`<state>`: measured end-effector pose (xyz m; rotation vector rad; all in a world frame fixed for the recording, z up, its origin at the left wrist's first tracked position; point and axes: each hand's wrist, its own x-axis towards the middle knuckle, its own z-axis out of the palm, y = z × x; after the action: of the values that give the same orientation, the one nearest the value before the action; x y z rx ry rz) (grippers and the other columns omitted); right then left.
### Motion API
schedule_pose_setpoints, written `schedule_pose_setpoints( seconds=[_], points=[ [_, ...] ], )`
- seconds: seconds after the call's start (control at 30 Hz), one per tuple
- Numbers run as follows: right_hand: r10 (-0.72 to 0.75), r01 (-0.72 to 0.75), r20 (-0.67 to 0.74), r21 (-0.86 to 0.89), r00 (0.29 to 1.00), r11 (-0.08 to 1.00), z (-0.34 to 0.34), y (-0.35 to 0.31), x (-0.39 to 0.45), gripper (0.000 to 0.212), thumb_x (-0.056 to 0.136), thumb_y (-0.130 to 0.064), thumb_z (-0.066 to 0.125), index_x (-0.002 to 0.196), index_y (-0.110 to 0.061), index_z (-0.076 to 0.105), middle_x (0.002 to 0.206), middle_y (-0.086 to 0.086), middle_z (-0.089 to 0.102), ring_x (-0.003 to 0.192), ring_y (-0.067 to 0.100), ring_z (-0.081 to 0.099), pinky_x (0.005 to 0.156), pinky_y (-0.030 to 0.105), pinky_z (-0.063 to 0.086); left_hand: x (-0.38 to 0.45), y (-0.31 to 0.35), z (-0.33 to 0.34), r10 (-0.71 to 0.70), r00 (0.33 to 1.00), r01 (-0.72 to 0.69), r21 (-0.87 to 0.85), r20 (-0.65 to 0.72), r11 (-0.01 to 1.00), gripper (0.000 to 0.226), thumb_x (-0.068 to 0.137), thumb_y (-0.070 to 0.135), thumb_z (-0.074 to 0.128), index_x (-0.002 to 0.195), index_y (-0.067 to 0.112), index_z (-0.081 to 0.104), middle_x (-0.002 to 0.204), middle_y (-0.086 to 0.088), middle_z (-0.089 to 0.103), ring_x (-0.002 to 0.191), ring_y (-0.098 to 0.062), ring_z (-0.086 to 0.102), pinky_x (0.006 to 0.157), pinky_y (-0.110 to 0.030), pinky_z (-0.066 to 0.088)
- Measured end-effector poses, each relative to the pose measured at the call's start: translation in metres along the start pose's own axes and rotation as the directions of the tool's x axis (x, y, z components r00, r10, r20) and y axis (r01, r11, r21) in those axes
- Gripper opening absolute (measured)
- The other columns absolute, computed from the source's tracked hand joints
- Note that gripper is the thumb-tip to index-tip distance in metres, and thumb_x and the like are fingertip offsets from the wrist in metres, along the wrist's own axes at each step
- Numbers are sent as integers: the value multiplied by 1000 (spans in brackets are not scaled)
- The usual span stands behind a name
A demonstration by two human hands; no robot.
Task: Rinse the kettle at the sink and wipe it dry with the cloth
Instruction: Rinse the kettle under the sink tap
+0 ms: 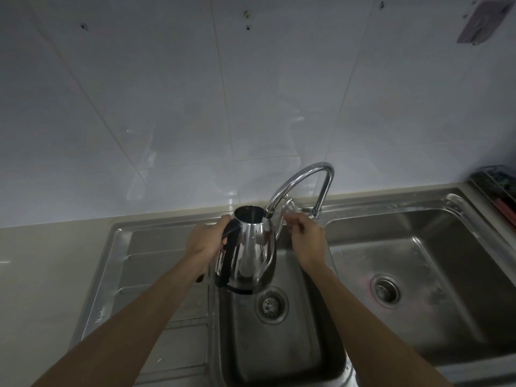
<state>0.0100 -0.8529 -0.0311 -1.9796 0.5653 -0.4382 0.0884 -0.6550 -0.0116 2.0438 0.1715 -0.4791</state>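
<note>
Shiny steel: one kettle [252,248] stands upright over the left of two sink bowls [282,356], open top under the one tap [303,188]. The left hand [208,237] grips its black handle. The right hand [305,236] pinches the tap lever.

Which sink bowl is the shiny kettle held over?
The narrow left bowl; the kettle hangs above its drain. The wide right bowl has nothing over it.

white tiled wall [195,93], perhaps dish rack [499,191]
</note>
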Motion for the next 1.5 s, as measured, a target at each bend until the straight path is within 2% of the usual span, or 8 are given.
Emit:
schedule_pose_setpoints(
  seconds=[0.17,0.33,0.4,0.5,0.6,0.77,1.1,1.5],
  points=[
    [-10,10,14,-10,1000,1000,-2,-8,-4,30,92,7,49,109,-7,70,108,5,73,97,13,67,93,25,52,-12,-8,-9,0,1000,-1,-105,-10,994,57,86,55,55,44,16,48,43,-2,42,34,-12,36,46,-23,33],
    [-24,24,19,-26,1000,999,-3,-12,-8,30,93,7,48,109,-7,69,105,4,72,87,8,63,74,0,45,-18,-9,-13,32,999,-35,-99,-30,994,60,85,57,55,43,15,47,35,2,40,27,-9,35,43,-23,31],
    [-24,25,11,-19,1000,1000,-2,-13,-9,29,93,7,48,107,-6,70,103,5,72,78,3,61,67,-2,44,-18,-8,-14,40,999,-42,-82,-24,996,62,85,59,54,42,15,47,33,2,40,27,-9,36,45,-24,31],
    [-15,16,11,-22,1000,1000,-1,-11,-10,28,93,6,48,108,-6,70,103,6,72,79,6,62,66,-1,45,-18,-9,-13,60,998,-61,-45,-37,997,63,84,61,53,41,15,49,35,2,42,28,-10,38,49,-26,32],
    [-6,6,11,-18,1000,1000,-1,-10,-9,29,93,4,49,110,-7,69,105,5,72,89,12,66,74,5,46,-17,-9,-11,87,995,-88,-23,-38,996,63,84,61,53,39,17,50,35,3,45,30,-11,40,51,-27,34],
    [-1,1,-1,6,1000,1000,-2,-9,-8,29,93,6,49,110,-6,69,106,7,73,96,16,68,93,29,54,-16,-9,-8,134,990,-134,16,-31,991,64,86,59,53,39,16,51,36,2,47,32,-13,42,51,-27,34],
    [8,-8,-3,9,1000,1000,-1,-8,-8,29,92,7,49,108,-7,70,108,5,72,100,14,67,92,22,49,-16,-12,-5,149,988,-149,-9,-35,989,64,83,61,54,39,15,55,32,4,47,27,-8,42,48,-25,36],
    [15,-15,-7,42,1000,999,1,-3,-6,30,91,9,49,107,-7,70,108,5,72,100,13,67,96,30,53,-13,-16,-3,132,991,-134,-34,-36,990,68,79,68,55,34,16,54,34,3,49,29,-9,45,51,-25,38]
  ],
)
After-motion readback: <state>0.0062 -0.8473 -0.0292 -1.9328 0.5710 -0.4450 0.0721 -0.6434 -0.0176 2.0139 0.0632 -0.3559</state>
